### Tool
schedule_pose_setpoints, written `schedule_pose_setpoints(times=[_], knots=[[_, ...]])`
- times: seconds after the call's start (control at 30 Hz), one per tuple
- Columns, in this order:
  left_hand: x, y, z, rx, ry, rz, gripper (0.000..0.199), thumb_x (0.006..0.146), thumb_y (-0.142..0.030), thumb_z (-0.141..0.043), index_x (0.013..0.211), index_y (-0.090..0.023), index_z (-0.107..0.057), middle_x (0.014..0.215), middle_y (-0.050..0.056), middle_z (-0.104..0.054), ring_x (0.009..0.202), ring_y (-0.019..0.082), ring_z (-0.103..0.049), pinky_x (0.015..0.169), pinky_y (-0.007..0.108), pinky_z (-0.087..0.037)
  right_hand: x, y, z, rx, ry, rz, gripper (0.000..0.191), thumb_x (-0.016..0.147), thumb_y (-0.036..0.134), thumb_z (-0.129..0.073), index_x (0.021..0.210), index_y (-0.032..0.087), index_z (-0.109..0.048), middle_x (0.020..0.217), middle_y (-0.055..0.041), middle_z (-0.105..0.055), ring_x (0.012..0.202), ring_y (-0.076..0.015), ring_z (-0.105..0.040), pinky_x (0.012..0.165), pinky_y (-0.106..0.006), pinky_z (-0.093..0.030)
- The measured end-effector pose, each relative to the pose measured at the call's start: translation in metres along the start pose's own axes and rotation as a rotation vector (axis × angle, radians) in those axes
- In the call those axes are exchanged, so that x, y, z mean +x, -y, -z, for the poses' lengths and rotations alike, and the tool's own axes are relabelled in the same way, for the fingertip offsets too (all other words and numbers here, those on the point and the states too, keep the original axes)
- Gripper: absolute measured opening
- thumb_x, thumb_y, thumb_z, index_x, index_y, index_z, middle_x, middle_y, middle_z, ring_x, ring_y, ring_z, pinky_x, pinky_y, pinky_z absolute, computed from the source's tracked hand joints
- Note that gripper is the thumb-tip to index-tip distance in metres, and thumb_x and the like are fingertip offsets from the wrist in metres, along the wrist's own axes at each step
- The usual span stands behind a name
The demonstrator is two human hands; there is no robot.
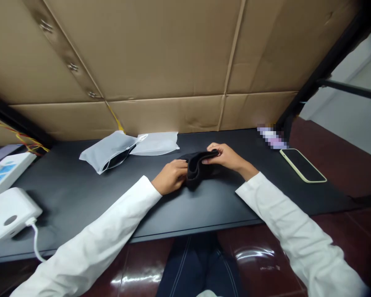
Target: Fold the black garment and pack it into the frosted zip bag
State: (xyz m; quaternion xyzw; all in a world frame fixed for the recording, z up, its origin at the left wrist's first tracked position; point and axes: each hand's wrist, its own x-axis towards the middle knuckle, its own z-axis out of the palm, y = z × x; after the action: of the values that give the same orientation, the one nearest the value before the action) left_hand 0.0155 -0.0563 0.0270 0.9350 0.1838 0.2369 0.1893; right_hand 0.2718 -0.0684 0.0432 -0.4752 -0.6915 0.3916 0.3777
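Observation:
A soft black fabric piece, folded over itself with a curled opening facing me, is held just above the middle of the dark tabletop. My left hand grips its near left side, the fingers closed and partly hidden behind the fabric. On the other side, my right hand pinches the raised right edge between thumb and fingers. What kind of article the fabric is, I cannot make out.
Behind my hands lie a frosted zip pouch with something dark inside and a flatter frosted pouch. A phone rests at right. At left are a white device with a cable and a power strip. Cardboard walls the back.

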Motion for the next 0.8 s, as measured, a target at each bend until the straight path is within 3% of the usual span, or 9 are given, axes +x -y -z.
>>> schedule_pose_setpoints(times=[0.07, 0.13, 0.2, 0.3, 0.4, 0.5, 0.8], knots=[[0.0, 0.002, 0.002, -0.168, 0.046, 0.014, 0.02, 0.085, -0.019, -0.052, 0.072, -0.019, -0.066, 0.082, 0.007, -0.07, 0.084, 0.021, -0.064, 0.087, 0.035, -0.049, 0.003, -0.006, -0.006, -0.044, -0.074, 0.026, 0.036, 0.063, 0.049, -0.083, 0.075, 0.018, -0.069, 0.114, -0.0079, -0.064, 0.101, -0.022, -0.061, 0.09, -0.034, -0.048], [-0.001, 0.002, 0.003, -0.366, 0.106, 0.077, 0.021, 0.086, -0.028, -0.057, 0.069, -0.017, -0.065, 0.078, 0.006, -0.068, 0.078, 0.019, -0.062, 0.082, 0.032, -0.049, 0.004, -0.012, -0.01, -0.039, -0.015, 0.019, 0.036, 0.064, 0.049, -0.082, 0.075, 0.018, -0.068, 0.118, -0.0082, -0.063, 0.105, -0.0222, -0.061, 0.093, -0.034, -0.047], [-0.003, 0.003, 0.003, -0.54, 0.136, 0.173, 0.026, 0.085, -0.038, -0.06, 0.072, -0.016, -0.064, 0.08, 0.005, -0.067, 0.079, 0.019, -0.062, 0.08, 0.031, -0.049, 0.005, -0.016, -0.01, -0.015, 0.101, -0.016, 0.036, 0.067, 0.049, -0.081, 0.078, 0.018, -0.065, 0.104, -0.0059, -0.067, 0.096, -0.021, -0.063, 0.088, -0.034, -0.049], [-0.005, 0.006, 0.003, -0.692, 0.029, 0.3, 0.036, 0.087, -0.05, -0.055, 0.078, -0.015, -0.06, 0.08, 0.003, -0.062, 0.081, 0.019, -0.059, 0.081, 0.031, -0.047, 0.007, -0.019, -0.009, 0.017, 0.162, -0.029, 0.04, 0.067, 0.047, -0.081, 0.089, 0.019, -0.063, 0.09, -0.0017, -0.068, 0.089, -0.0197, -0.064, 0.086, -0.035, -0.049], [-0.005, 0.008, 0.0, -0.715, -0.103, 0.354, 0.043, 0.079, -0.059, -0.062, 0.085, -0.017, -0.053, 0.082, 0.001, -0.057, 0.081, 0.018, -0.056, 0.08, 0.031, -0.046, 0.011, -0.019, -0.008, 0.031, 0.172, -0.002, 0.045, 0.066, 0.044, -0.083, 0.099, 0.019, -0.065, 0.1, -0.0041, -0.069, 0.099, -0.0206, -0.064, 0.094, -0.036, -0.047], [-0.003, 0.007, -0.004, -0.665, -0.117, 0.366, 0.05, 0.066, -0.052, -0.079, 0.088, -0.019, -0.048, 0.088, 0.001, -0.057, 0.086, 0.018, -0.055, 0.08, 0.029, -0.047, 0.015, -0.019, -0.008, 0.038, 0.212, 0.001, 0.046, 0.067, 0.042, -0.082, 0.104, 0.019, -0.067, 0.107, -0.0059, -0.07, 0.105, -0.0217, -0.064, 0.098, -0.038, -0.045], [-0.004, 0.016, -0.011, -0.681, -0.174, 0.33, 0.035, 0.079, -0.04, -0.074, 0.086, -0.018, -0.048, 0.081, -0.003, -0.051, 0.076, 0.012, -0.05, 0.073, 0.025, -0.043, 0.017, -0.02, -0.009, 0.016, 0.228, 0.006, 0.044, 0.069, 0.042, -0.081, 0.103, 0.019, -0.068, 0.109, -0.0064, -0.07, 0.106, -0.0222, -0.064, 0.1, -0.039, -0.045]])
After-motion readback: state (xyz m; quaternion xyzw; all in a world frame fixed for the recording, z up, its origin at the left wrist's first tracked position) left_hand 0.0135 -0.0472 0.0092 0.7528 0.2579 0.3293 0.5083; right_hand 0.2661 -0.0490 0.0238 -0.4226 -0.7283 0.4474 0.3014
